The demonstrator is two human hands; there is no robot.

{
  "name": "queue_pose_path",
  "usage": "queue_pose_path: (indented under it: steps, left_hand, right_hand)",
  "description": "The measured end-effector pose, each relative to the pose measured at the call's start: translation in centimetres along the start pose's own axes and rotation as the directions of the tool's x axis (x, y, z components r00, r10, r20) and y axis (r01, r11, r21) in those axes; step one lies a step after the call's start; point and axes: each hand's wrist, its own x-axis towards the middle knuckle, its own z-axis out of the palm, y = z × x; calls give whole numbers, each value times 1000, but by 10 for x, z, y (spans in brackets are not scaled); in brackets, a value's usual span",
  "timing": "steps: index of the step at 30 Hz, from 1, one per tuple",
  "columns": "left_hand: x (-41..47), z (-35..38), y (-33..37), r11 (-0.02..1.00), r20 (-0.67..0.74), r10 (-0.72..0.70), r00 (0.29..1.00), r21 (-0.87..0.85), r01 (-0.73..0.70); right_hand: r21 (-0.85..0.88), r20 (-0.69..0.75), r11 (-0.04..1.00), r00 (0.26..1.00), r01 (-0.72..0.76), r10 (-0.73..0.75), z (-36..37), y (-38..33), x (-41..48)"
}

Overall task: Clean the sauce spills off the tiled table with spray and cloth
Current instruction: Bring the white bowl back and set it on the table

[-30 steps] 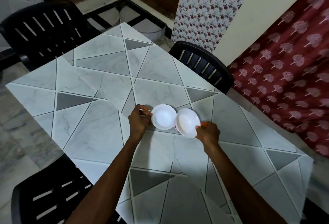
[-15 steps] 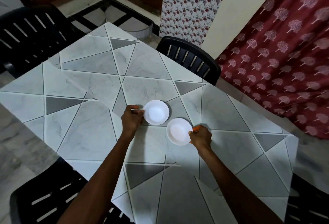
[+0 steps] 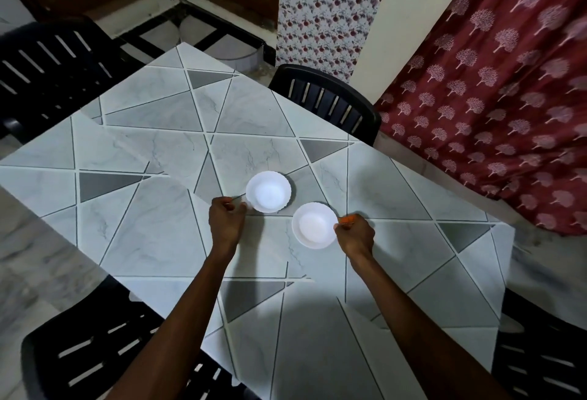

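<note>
Left hand [image 3: 226, 219] fingers [image 3: 243, 208] curl together, pinching the near rim of the farther white bowl [image 3: 268, 191]; right hand [image 3: 355, 234] fingers clamp a small orange thing [image 3: 347, 218] beside the nearer bowl [image 3: 314, 225]; both forearms reach over the tiled bench [image 3: 152, 234].

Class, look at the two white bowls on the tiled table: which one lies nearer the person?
The bowl by the right hand, the right-hand bowl. The other bowl, beside the left hand, sits farther up the table.
</note>
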Motion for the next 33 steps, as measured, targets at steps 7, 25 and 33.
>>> queue_pose_path:
  steps: [7, 25, 33]
  left_hand:
    - [-70, 9, -15, 998, 139, -53, 989, -18, 56]
    - [-103, 14, -10, 995, 209, -59, 976, -66, 74]
    - [-91, 18, 0, 994, 243, -74, 967, -62, 92]
  right_hand:
    - [-17, 110, 999, 993, -33, 35, -10, 15, 0]
    - [79, 174, 994, 983, -74, 59, -1, 10, 1]
    - [88, 180, 993, 982, -78, 61, 1, 13, -2]
